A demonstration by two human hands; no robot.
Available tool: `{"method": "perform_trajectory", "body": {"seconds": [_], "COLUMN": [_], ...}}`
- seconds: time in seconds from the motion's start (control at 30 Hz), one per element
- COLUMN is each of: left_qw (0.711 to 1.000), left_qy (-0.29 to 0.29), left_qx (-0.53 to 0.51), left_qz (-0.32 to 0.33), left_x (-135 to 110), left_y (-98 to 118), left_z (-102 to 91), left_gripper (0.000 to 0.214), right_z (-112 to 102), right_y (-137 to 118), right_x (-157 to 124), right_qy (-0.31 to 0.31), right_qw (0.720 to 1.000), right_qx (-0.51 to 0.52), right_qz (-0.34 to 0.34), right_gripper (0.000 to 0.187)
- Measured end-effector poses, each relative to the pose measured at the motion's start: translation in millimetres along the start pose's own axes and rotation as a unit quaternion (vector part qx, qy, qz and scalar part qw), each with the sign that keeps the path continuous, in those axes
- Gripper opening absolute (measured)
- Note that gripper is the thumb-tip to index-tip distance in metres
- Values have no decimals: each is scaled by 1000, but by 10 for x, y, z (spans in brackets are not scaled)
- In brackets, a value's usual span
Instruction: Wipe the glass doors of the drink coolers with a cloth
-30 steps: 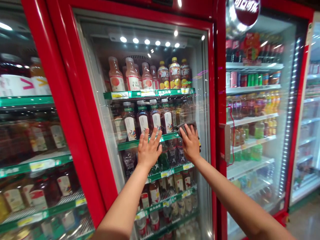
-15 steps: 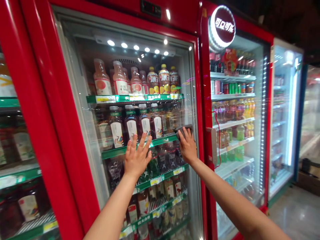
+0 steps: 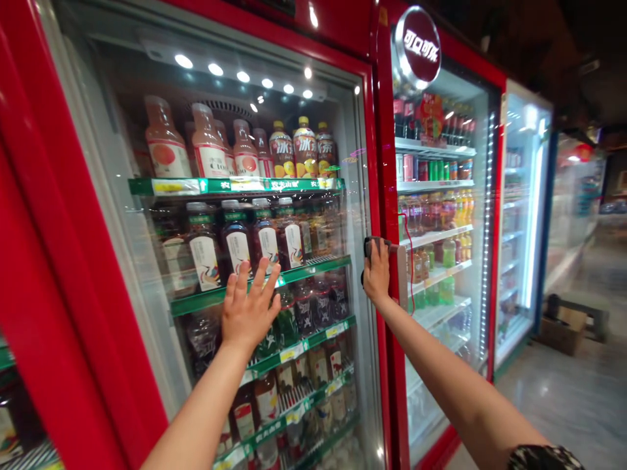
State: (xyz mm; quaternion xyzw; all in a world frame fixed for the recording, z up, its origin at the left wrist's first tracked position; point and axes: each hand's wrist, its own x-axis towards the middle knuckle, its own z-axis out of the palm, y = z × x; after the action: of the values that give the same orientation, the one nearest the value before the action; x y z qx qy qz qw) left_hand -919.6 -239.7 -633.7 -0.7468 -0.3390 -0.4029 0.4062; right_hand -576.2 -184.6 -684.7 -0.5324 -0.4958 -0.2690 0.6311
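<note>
My left hand [image 3: 249, 312] lies flat with fingers spread on the glass door [image 3: 161, 261] of a red drinks fridge [image 3: 73, 274], level with the second green shelf. My right hand [image 3: 376, 274] presses a dark grey cloth [image 3: 376, 245] against the red frame at the door's right edge, next to a grey door handle [image 3: 402, 274]. The cloth shows only above the fingertips. Behind the glass stand rows of bottles [image 3: 245, 235] on green shelves.
A second red fridge [image 3: 441, 215] with cans and bottles stands right of it, topped by a round red sign [image 3: 417, 44]. Further right are more lit coolers [image 3: 524, 215]. A cardboard box [image 3: 558, 325] sits on the tiled floor [image 3: 563, 405].
My right hand has slid the cloth rightward off the glass onto the red frame beside the handle. The view has swung right. My left hand stays flat on the glass.
</note>
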Motion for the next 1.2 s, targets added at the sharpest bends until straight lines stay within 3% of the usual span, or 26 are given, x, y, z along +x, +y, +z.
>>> {"method": "perform_trajectory", "body": {"seconds": [0.17,0.23,0.37,0.43,0.6,0.67,0.73,0.87,0.93,1.1,1.2], "left_qw": [1000,1000,1000,1000,1000,1000,1000,999,1000,1000,1000], "left_qy": [8,13,13,12,18,20,22,24,22,9,6], "left_qx": [-3,-3,-10,-11,-1,9,16,15,14,19,16], "left_qz": [3,3,3,2,7,12,14,14,12,1,0], "left_x": [10,13,13,11,10,12,14,13,9,-3,-6], "left_y": [-3,-4,-5,-6,-5,-3,-1,5,6,9,9], "left_z": [3,9,23,29,37,34,28,19,20,28,27], "left_gripper": [81,82,84,85,84,84,84,85,85,86,86], "right_z": [37,27,-30,-51,-11,5,-6,-71,-82,9,35], "right_y": [65,127,276,311,249,220,226,335,371,147,-57], "right_x": [531,426,-151,-245,317,410,234,-459,-581,-86,-46], "right_qy": [17,23,24,23,32,35,35,12,2,39,16], "right_qw": [999,999,998,998,996,996,996,998,998,996,992], "right_qx": [26,28,40,46,60,59,53,31,31,11,-4], "right_qz": [-32,-40,-43,-45,-55,-61,-63,-49,-49,-74,-121], "right_gripper": [61,60,60,61,60,59,58,60,61,59,62]}}
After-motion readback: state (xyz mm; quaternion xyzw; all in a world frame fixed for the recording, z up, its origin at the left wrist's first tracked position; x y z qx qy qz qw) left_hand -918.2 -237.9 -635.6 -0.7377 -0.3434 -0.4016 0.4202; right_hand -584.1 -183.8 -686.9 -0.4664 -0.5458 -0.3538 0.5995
